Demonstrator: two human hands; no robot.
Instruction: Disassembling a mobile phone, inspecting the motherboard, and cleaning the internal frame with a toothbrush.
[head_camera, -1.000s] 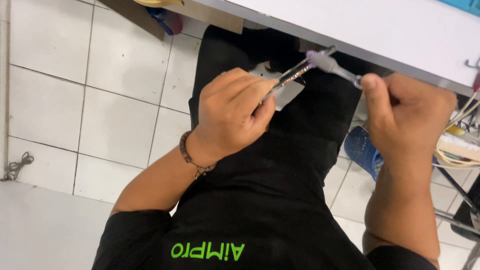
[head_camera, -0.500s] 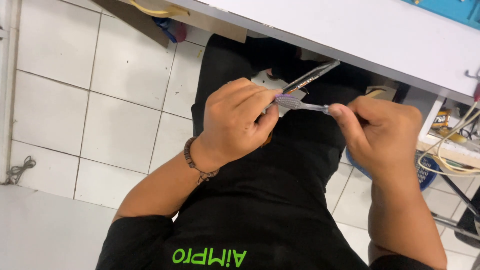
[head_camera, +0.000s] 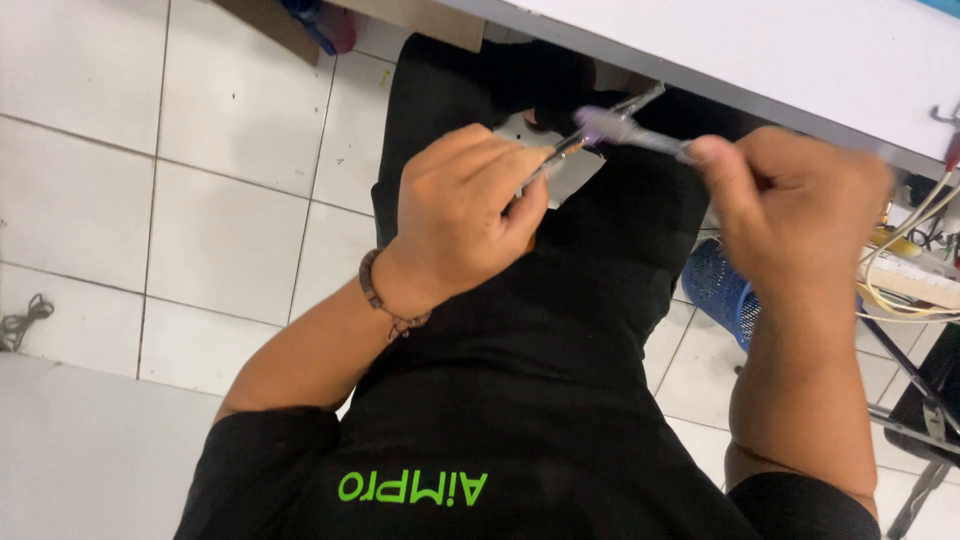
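I see my left hand (head_camera: 465, 215) clenched around one slim metal tool (head_camera: 590, 130), my right hand (head_camera: 800, 205) pinching one translucent pen-like piece (head_camera: 625, 128) between them.

White tiled floor (head_camera: 150, 200), white table edge (head_camera: 760, 60), blue mesh basket (head_camera: 725, 290), tangled cables (head_camera: 900, 270).

Blurred right hand (head_camera: 790, 205), tool (head_camera: 625, 128) details
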